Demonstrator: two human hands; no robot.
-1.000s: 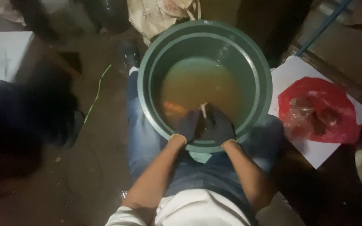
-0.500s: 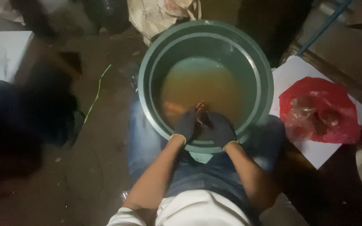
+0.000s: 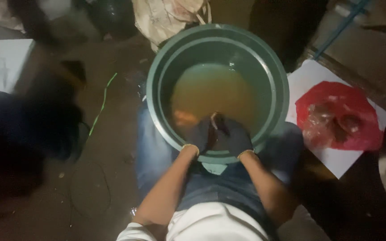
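A dark, dirty floor fills most of the view, and on it, between the person's knees in blue jeans, stands a large green round tub, its rim wide and its inside holding murky yellow-brown water to a shallow depth. To the right of the tub, just beside its rim, lies a white board, and on the board rests a red plastic bag with some dark lumps showing through it; what they are cannot be told. At the far left a pale flat surface sits near a large dark blurred shape, and a thin green cord runs along the floor between that and the tub. Behind the tub leans a light crumpled sack. Both hands wear dark gloves and reach over the near rim into the water. The left hand and the right hand are pressed close together, fingers curled, and between them they grip a small brownish object, partly under the surface at the near edge of the tub; its kind cannot be made out. A small orange patch shows in the water just left of the left hand.
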